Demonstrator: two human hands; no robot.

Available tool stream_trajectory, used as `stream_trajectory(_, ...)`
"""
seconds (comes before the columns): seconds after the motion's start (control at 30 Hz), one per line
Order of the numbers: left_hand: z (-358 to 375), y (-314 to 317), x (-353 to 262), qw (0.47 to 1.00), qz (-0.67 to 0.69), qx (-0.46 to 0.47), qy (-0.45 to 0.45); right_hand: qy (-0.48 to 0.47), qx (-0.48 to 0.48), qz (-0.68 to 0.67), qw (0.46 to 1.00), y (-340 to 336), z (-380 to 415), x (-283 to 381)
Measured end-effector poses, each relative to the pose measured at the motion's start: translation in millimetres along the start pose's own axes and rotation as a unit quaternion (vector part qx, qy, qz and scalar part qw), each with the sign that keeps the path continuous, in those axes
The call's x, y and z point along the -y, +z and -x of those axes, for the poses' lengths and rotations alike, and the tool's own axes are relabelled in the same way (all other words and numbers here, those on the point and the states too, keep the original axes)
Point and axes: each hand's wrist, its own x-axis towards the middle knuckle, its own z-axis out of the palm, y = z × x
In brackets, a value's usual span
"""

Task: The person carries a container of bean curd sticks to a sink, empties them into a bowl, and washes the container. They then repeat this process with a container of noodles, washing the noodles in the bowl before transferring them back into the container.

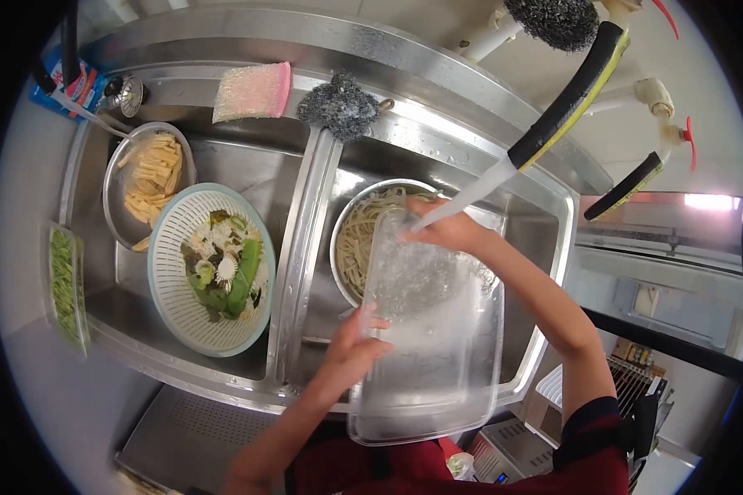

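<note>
A clear plastic container [437, 355] is tilted over the right sink basin, wet inside. My left hand [353, 353] is closed on its left side edge, with the thumb and some fingers showing. My right hand [447, 227] grips its upper edge, where water [479, 186] from the black and yellow hose [565, 99] pours close to the fingers; part of this grip is blurred by water. Beneath the container, and partly hidden by it, sits a metal bowl [336, 247] of pale strips [357, 239].
The left basin holds a colander [163, 272] with food scraps and a metal bowl [107, 194] of yellowish sticks. A pink sponge [253, 91] and steel scourer [338, 106] lie on the back ledge. A box of chopped greens [64, 280] stands at far left.
</note>
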Motion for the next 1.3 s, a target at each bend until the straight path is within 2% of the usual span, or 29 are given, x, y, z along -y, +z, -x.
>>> stream_trajectory(0.03, 3.8, -9.0, 3.2, 0.999, 0.044, -0.024, -0.007, -0.001, 0.003, -0.001, 1.000, 2.5, 8.4, -11.5)
stream_trajectory(0.1, 13.0, -17.5, -5.2, 0.998, 0.052, -0.041, -0.022, -0.026, -0.090, 0.004, 0.996, 12.9, 31.5, -42.0)
stream_trajectory(0.13, 13.5, -16.8, -8.4, 0.996, 0.060, -0.059, -0.035, -0.023, -0.087, 0.006, 0.996, 13.7, 30.5, -37.6)
stream_trajectory(0.2, 2.3, -6.1, -3.4, 0.997, 0.047, -0.035, -0.043, 0.051, -0.032, -0.004, 0.998, 18.9, 17.2, -13.2)
stream_trajectory(0.27, -7.6, 7.8, 2.3, 0.999, -0.039, 0.008, -0.027, 0.048, -0.050, 0.020, 0.997, 16.2, 7.9, 0.3)
stream_trajectory(0.33, -6.9, 8.1, 2.9, 1.000, -0.008, 0.007, -0.024, 0.010, -0.055, 0.038, 0.998, 12.8, 1.5, -1.4)
stream_trajectory(0.47, 6.0, -2.2, -0.2, 0.993, 0.093, -0.055, -0.037, -0.056, -0.055, 0.018, 0.997, 8.0, 22.6, -38.4)
stream_trajectory(0.53, 3.1, 3.1, 2.7, 0.989, 0.123, -0.070, -0.053, 0.043, -0.011, -0.021, 0.999, 16.9, 21.4, -35.5)
stream_trajectory(0.57, -2.6, 11.7, 5.1, 0.998, 0.045, -0.038, -0.026, 0.014, -0.022, 0.030, 0.999, 10.9, 11.9, -8.8)
stream_trajectory(0.6, -7.8, 19.3, 6.4, 0.999, -0.035, -0.005, 0.007, 0.016, -0.023, 0.028, 0.999, 10.3, 5.0, -3.4)
stream_trajectory(0.67, -7.4, 23.3, 10.0, 1.000, 0.001, -0.018, -0.001, -0.009, 0.009, 0.024, 1.000, 10.5, -2.9, -0.3)
stream_trajectory(0.7, -4.8, 19.8, 13.0, 0.999, 0.036, -0.038, -0.008, -0.110, -0.074, 0.050, 0.990, 14.7, 0.7, -9.4)
stream_trajectory(0.73, 0.0, 16.3, 16.1, 0.995, 0.072, -0.060, -0.018, -0.112, -0.072, 0.044, 0.990, 14.7, 10.7, -21.6)
stream_trajectory(0.8, 10.6, 10.3, 2.1, 0.991, 0.098, -0.091, -0.007, 0.035, 0.027, -0.042, 0.998, 9.2, 31.7, -48.8)
stream_trajectory(0.83, 15.8, 9.9, -6.4, 0.985, 0.125, -0.117, 0.008, 0.035, 0.028, -0.042, 0.998, 14.0, 37.6, -57.0)
stream_trajectory(0.9, 29.2, 13.9, -14.5, 0.988, 0.089, -0.126, 0.033, 0.158, -0.110, -0.239, 0.952, 25.4, 56.7, -66.7)
stream_trajectory(0.93, 33.0, 15.3, -14.5, 0.987, 0.050, -0.139, 0.059, 0.159, -0.110, -0.238, 0.952, 32.8, 61.1, -60.3)
stream_trajectory(0.97, 34.2, 18.4, -10.4, 0.984, 0.046, -0.148, 0.094, 0.197, -0.197, -0.353, 0.893, 46.4, 63.8, -48.0)
stream_trajectory(1.0, 31.9, 21.1, -9.2, 0.983, 0.048, -0.150, 0.091, 0.232, -0.281, -0.458, 0.811, 60.9, 69.6, -35.3)
stream_trajectory(1.07, 18.6, 21.1, -13.4, 0.960, 0.085, -0.248, 0.095, 0.274, -0.300, -0.333, 0.851, 98.8, 81.5, -25.7)
stream_trajectory(1.13, 9.4, 16.1, -14.3, 0.959, 0.050, -0.247, 0.127, 0.277, -0.291, -0.388, 0.829, 84.2, 74.0, -7.8)
stream_trajectory(1.2, 11.3, 16.8, -6.1, 0.957, 0.015, -0.247, 0.151, 0.223, -0.280, -0.317, 0.878, 63.1, 56.4, -3.4)
stream_trajectory(1.27, 15.2, 20.1, 2.7, 0.960, -0.031, -0.231, 0.153, 0.208, -0.282, -0.485, 0.801, 33.2, 22.3, -22.0)
stream_trajectory(1.3, 17.2, 24.3, 2.9, 0.961, -0.033, -0.230, 0.149, 0.211, -0.282, -0.488, 0.799, 23.6, 15.3, -22.2)
